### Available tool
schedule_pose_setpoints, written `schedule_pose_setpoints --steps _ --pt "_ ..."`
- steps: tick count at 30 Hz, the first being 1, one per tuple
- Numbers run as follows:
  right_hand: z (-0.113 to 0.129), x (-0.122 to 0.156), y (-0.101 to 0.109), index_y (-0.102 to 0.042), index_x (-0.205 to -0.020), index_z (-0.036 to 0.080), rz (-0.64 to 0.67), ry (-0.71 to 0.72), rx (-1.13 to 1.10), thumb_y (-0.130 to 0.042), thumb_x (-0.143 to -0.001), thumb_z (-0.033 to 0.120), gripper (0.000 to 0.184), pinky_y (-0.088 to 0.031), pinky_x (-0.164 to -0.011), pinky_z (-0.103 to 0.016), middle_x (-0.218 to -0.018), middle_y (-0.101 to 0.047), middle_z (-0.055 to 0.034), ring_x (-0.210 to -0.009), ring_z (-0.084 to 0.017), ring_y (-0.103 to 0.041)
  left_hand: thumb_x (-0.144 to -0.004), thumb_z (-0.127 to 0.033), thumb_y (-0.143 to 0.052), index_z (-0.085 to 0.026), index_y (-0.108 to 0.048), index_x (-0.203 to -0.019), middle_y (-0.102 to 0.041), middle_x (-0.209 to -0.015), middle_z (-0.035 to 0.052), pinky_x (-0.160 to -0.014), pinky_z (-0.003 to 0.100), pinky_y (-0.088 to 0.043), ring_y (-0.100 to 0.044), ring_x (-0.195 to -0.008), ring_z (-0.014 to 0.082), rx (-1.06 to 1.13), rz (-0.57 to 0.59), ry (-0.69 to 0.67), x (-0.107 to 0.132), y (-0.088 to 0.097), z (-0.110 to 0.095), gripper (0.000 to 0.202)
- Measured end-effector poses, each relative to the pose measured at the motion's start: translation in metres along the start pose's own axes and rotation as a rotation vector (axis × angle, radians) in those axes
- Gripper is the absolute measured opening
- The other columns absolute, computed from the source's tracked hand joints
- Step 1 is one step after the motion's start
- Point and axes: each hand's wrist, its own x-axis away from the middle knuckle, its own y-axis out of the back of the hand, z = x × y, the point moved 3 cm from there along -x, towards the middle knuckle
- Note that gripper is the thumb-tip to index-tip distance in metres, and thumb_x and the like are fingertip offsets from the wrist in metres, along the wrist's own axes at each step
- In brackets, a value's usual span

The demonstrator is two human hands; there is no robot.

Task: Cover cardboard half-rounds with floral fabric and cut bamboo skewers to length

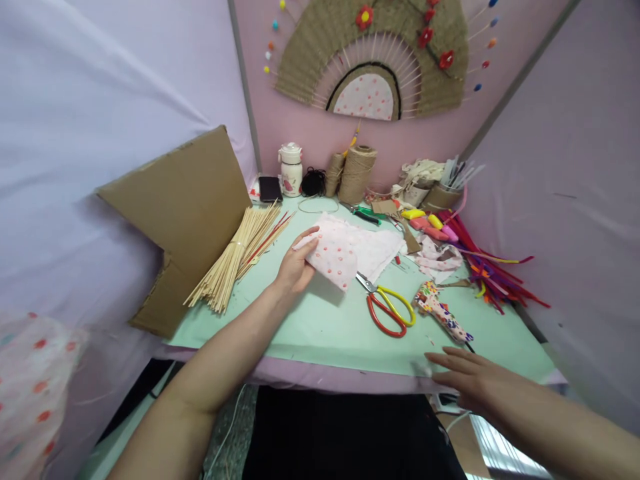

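My left hand (296, 267) is closed on the edge of a white cloth piece with pink dots (334, 259), thumb on top, held a little above the table. Behind it lies more crumpled white dotted cloth (377, 247). My right hand (463, 377) is over the table's front edge at the right, fingers stretched out and slightly blurred, with nothing visible in them. Scissors with one red and one yellow handle (387, 307) lie between the hands, blades toward the cloth. Nearest to my right hand is a flower-patterned glue gun (443, 310).
Bundled wooden sticks (230, 260) and folded cardboard (185, 193) stand left. Twine spools (357, 175), a white bottle (291, 170) and green-handled pliers (367, 215) are at the back. Colourful pipe cleaners (493, 270) spread right. A decorated fan (370, 60) hangs on the wall.
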Motion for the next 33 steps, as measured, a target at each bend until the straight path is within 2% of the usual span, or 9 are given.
schedule_pose_setpoints --steps 3,6,9,11,14,19,25,29,33 --pt "0.003 0.001 0.002 -0.059 -0.125 0.038 -0.197 -0.094 -0.039 -0.069 -0.074 0.037 0.052 -0.053 -0.085 -0.044 -0.129 -0.061 -0.0067 -0.111 -0.031 -0.061 -0.070 -0.016 -0.071 -0.021 -0.063 -0.099 -0.069 -0.099 0.0032 -0.097 0.034 -0.042 -0.060 -0.106 0.0193 0.037 0.019 0.025 0.005 -0.008 0.004 0.031" --pt "0.018 -0.057 -0.003 -0.042 -0.139 0.032 -0.502 -0.191 -0.280 -0.062 -0.080 0.042 0.063 -0.052 -0.087 -0.047 -0.137 -0.052 -0.0097 -0.114 -0.029 -0.058 -0.071 -0.018 -0.071 -0.023 -0.061 -0.101 -0.068 -0.103 0.0024 -0.097 0.034 -0.043 -0.060 -0.106 0.0176 0.073 0.050 0.055 0.019 -0.015 0.014 0.031" --pt "0.027 -0.126 -0.016 -0.038 -0.138 0.024 -0.761 -0.171 -0.574 -0.072 -0.071 0.041 0.078 -0.049 -0.089 -0.046 -0.139 -0.047 -0.0145 -0.119 -0.029 -0.052 -0.069 -0.020 -0.073 -0.024 -0.060 -0.101 -0.067 -0.104 0.0017 -0.094 0.034 -0.044 -0.061 -0.100 0.0164 0.037 0.018 0.042 0.041 -0.011 0.018 0.035" --pt "0.028 -0.158 -0.030 -0.052 -0.122 0.022 -0.651 -0.137 -0.689 -0.067 -0.075 0.037 0.051 -0.052 -0.079 -0.039 -0.114 -0.062 -0.0093 -0.097 -0.024 -0.061 -0.068 -0.024 -0.075 -0.024 -0.059 -0.100 -0.067 -0.100 0.0014 -0.091 0.034 -0.045 -0.061 -0.096 0.0173 -0.092 -0.033 0.009 0.055 0.001 0.014 0.036" --pt "0.028 -0.173 -0.044 -0.061 -0.101 0.023 -0.478 -0.007 -0.628 -0.061 -0.080 0.029 0.022 -0.049 -0.077 -0.034 -0.094 -0.067 -0.0026 -0.084 -0.020 -0.061 -0.063 -0.022 -0.078 -0.022 -0.061 -0.097 -0.066 -0.096 0.0024 -0.093 0.034 -0.042 -0.060 -0.097 0.0193 -0.526 -0.021 -0.154 0.071 0.017 -0.006 0.038" --pt "0.030 -0.165 -0.061 -0.059 -0.107 0.024 -0.425 0.092 -0.517 -0.056 -0.083 0.022 0.025 -0.046 -0.085 -0.036 -0.104 -0.065 -0.0045 -0.095 -0.022 -0.060 -0.072 -0.020 -0.068 -0.022 -0.059 -0.102 -0.063 -0.101 0.0036 -0.089 0.032 -0.042 -0.058 -0.098 0.0203 -1.087 0.192 -0.186 0.080 0.024 -0.013 0.031" --pt "0.028 -0.167 -0.082 -0.041 -0.129 0.022 -0.541 -0.061 -0.539 -0.060 -0.082 0.027 0.052 -0.042 -0.097 -0.044 -0.124 -0.052 -0.0119 -0.117 -0.026 -0.050 -0.079 -0.029 -0.061 -0.020 -0.057 -0.097 -0.060 -0.094 0.0023 -0.079 0.030 -0.043 -0.057 -0.091 0.0197 -1.246 0.123 -0.193 0.079 0.022 0.010 0.021" --pt "0.026 -0.173 -0.081 -0.045 -0.126 0.022 -0.545 -0.076 -0.561 -0.059 -0.083 0.035 0.048 -0.040 -0.100 -0.044 -0.125 -0.052 -0.0113 -0.118 -0.025 -0.049 -0.082 -0.036 -0.058 -0.019 -0.055 -0.103 -0.060 -0.102 0.0046 -0.084 0.030 -0.042 -0.056 -0.098 0.0207 -1.248 0.113 -0.211 0.076 0.021 0.010 0.027" --pt "0.027 -0.177 -0.074 -0.056 -0.112 0.021 -0.514 -0.135 -0.705 -0.050 -0.089 0.043 0.033 -0.045 -0.091 -0.039 -0.111 -0.062 -0.0072 -0.103 -0.022 -0.057 -0.086 -0.032 -0.050 -0.020 -0.058 -0.094 -0.063 -0.090 0.0011 -0.076 0.027 -0.042 -0.057 -0.086 0.0178 -1.228 0.141 -0.178 0.073 0.022 0.009 0.017"
